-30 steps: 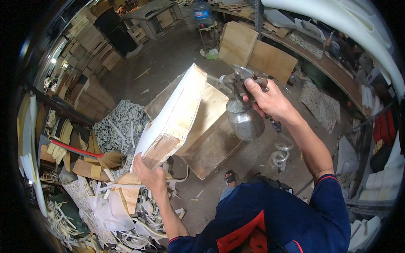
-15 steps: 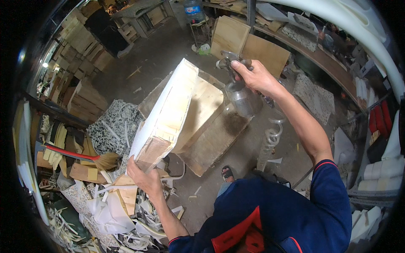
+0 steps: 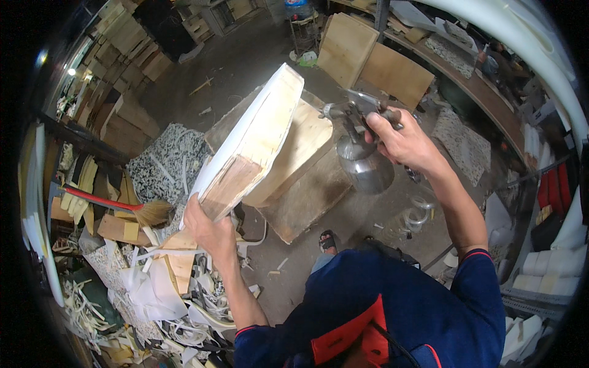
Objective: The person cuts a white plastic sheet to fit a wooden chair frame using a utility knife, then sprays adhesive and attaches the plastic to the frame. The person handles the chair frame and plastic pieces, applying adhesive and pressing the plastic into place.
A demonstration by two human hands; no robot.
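Observation:
My left hand grips the near lower end of a wooden panel with white foam on its left face. The panel stands tilted on its edge, its pale plywood side turned toward the right. In my right hand is a spray gun with a metal cup below, its nozzle pointing left at the panel, a short gap away. Behind the panel, a pale wooden piece rests on a worn, stained board. My left fingers are partly hidden behind the panel.
A clear coiled hose hangs below the spray gun. Foam and fabric scraps heap at the lower left, beside a red-handled broom. Plywood sheets lean at the back. A shelf runs along the right.
My right hand has brought the spray gun lower and slightly right in the picture. The panel, still in my left hand, now shows more of its plywood side.

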